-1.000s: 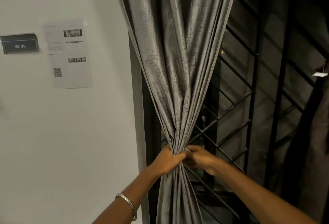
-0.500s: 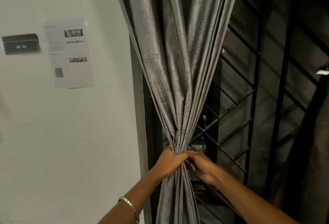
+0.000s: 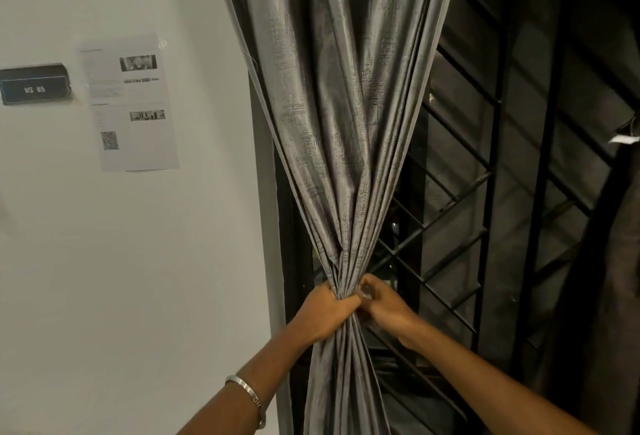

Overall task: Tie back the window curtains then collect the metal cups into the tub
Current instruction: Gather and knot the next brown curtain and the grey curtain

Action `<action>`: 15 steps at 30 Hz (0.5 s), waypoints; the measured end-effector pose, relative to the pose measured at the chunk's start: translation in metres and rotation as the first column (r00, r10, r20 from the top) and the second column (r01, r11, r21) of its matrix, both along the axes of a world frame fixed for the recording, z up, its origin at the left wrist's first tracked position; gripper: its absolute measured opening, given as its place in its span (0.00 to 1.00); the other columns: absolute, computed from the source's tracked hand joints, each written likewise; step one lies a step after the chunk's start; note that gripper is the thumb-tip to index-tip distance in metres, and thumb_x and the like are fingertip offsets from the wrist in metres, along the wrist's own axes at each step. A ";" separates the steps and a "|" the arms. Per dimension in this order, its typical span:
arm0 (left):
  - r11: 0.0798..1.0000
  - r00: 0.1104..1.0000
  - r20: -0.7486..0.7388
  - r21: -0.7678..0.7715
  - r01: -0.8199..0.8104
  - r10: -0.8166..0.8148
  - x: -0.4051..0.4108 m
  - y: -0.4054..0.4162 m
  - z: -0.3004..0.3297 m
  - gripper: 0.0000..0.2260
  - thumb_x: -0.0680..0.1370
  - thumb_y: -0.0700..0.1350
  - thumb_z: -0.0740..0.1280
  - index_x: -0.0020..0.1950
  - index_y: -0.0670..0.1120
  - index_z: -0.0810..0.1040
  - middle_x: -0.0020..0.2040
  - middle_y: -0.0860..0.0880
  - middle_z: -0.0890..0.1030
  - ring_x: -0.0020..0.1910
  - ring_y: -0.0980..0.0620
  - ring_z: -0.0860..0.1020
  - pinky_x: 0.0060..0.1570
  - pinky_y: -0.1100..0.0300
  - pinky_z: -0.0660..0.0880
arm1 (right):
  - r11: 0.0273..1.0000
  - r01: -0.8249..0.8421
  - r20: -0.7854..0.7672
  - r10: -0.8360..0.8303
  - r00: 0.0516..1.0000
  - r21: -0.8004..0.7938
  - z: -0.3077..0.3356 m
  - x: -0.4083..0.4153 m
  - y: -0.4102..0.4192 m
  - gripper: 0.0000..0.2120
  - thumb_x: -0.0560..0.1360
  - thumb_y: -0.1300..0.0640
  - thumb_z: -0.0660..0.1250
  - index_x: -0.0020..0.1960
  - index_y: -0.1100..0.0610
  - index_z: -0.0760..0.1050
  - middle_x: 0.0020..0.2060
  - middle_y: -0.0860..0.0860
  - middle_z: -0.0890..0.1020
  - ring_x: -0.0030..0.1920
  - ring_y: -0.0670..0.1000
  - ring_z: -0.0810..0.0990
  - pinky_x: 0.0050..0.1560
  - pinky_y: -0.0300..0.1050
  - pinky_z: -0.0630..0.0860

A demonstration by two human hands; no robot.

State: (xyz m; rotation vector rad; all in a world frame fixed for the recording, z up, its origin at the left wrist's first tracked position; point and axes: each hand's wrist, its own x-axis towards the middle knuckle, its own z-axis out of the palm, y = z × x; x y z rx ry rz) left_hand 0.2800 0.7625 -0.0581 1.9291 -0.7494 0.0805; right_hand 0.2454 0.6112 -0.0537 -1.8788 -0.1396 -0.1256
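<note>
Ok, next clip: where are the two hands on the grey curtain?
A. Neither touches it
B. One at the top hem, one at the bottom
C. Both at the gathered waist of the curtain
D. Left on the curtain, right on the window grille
C: the left hand grips the bunched curtain and the right hand pinches it at the same narrow point.

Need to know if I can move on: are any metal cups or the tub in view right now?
No, only the grey curtain bunched in the left hand and right hand, beside the wall and window grille.
</note>
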 end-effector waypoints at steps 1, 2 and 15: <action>1.000 1.000 0.009 0.003 0.005 -0.005 -0.002 0.000 0.001 0.07 0.75 0.51 0.67 0.52 0.56 0.81 0.47 0.53 0.83 0.47 0.60 0.81 0.50 0.64 0.78 | 0.996 -0.004 0.059 0.009 0.998 -0.085 0.003 -0.002 -0.001 0.10 0.79 0.57 0.65 0.59 0.58 0.74 0.50 0.59 0.83 0.47 0.52 0.82 0.48 0.52 0.80; 1.000 1.000 0.017 0.005 0.006 -0.006 -0.003 0.000 0.002 0.06 0.75 0.50 0.67 0.50 0.55 0.81 0.46 0.53 0.83 0.46 0.60 0.81 0.48 0.65 0.77 | 0.976 0.021 0.131 0.008 0.991 -0.218 0.006 -0.002 -0.002 0.11 0.80 0.56 0.63 0.61 0.55 0.75 0.51 0.54 0.83 0.46 0.49 0.82 0.45 0.48 0.80; 0.987 0.986 0.162 0.154 -0.056 0.031 0.000 0.006 0.012 0.11 0.78 0.52 0.63 0.53 0.47 0.79 0.49 0.47 0.82 0.48 0.50 0.80 0.55 0.48 0.78 | 0.890 0.175 0.060 -0.165 0.984 -0.422 0.011 0.009 -0.010 0.13 0.77 0.47 0.60 0.43 0.53 0.79 0.39 0.49 0.83 0.41 0.49 0.81 0.48 0.52 0.79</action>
